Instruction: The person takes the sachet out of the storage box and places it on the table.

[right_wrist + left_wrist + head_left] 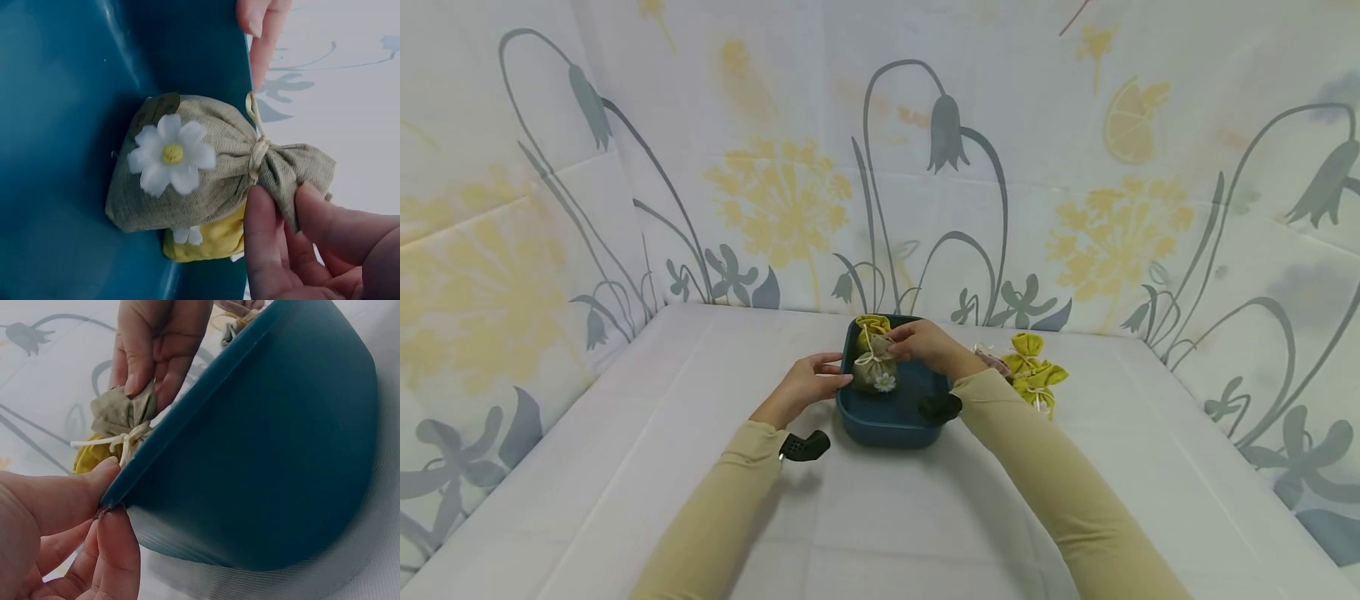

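A greenish-beige drawstring pouch (871,375) with a white fabric flower (192,150) sits inside a dark blue rectangular basin (887,436), at its left side. My right hand (927,346) pinches the gathered cloth top of this pouch just above its cream cord. Behind it in the basin lies a yellow pouch (219,239), partly hidden. At the basin's left rim is my left hand (811,385); in the left wrist view its thumb (94,484) and index finger pinch the rim between them.
Right of the basin, partly behind my right forearm, lie several more pouches: yellow ones (1036,377) and a pinkish one (992,361). A white cloth (880,517) covers the table, and a flower-printed curtain (917,208) stands behind it.
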Tool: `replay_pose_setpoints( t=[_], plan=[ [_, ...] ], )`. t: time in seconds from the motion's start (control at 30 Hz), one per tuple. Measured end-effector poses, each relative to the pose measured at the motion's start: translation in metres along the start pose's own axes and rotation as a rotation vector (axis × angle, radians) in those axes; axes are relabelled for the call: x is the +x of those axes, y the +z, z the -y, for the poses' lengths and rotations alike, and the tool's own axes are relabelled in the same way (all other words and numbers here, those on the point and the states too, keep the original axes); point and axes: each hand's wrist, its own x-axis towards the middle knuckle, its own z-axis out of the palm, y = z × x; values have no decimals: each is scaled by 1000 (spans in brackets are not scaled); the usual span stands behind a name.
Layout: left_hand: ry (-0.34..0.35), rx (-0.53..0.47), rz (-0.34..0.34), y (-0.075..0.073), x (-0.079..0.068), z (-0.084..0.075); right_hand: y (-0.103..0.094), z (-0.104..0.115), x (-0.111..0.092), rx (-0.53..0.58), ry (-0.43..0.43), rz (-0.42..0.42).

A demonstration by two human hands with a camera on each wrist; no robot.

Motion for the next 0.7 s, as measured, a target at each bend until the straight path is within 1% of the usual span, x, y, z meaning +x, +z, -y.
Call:
replay_pose_setpoints(
  t=[0.33,0.53,0.7],
  plan=[
    [-12,13,0,-2,-1,1,2,0,-17,56,-1,-37],
    [1,20,4,-2,-2,0,0,-1,-26,87,0,-74],
    [3,30,-1,-1,-1,0,-1,2,-35,88,-17,-117]
  ],
)
